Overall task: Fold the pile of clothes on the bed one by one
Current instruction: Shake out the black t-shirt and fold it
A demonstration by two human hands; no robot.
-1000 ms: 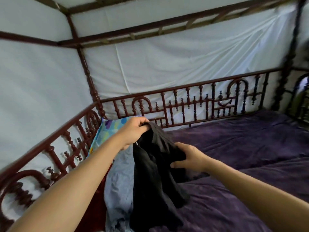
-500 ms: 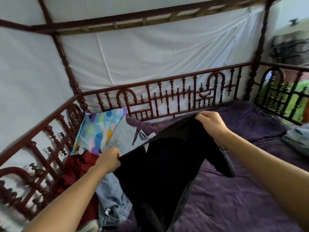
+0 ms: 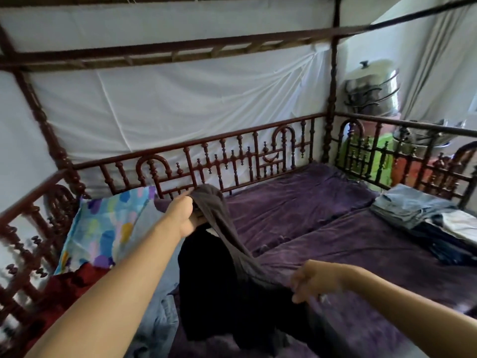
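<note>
Folding is well under way here! Over on the far right of the bed [image 3: 335,244] sits a folded stack [image 3: 410,209], pale denim with dark and white pieces beside it, so several items look done. There is plenty left, I'd say: the pile [image 3: 154,324] on the near left holds a red cloth [image 3: 69,282] and pale blue denim, with a patterned pillow [image 3: 103,228] behind it.

The black garment [image 3: 219,285] is the one in play, and it has no fold in it yet. The left hand [image 3: 184,215] grips one end, raised up toward the far rail [image 3: 232,161], fingers curled round the fabric. The right hand [image 3: 312,281] is low and near and blurred, but its fingers appear closed on the opposite edge. The cloth runs taut between them in a slanted band, the rest sagging onto the purple sheet in the middle of the bed.

And the hands have traded heights! Half a second ago the right hand was the high, far one and the left sat low by the pile, with the garment spread broad between them. Now the left is up, the right has dropped, and the fabric is drawn narrower. The view has swung right too, bringing the folded stack fully into sight.
</note>
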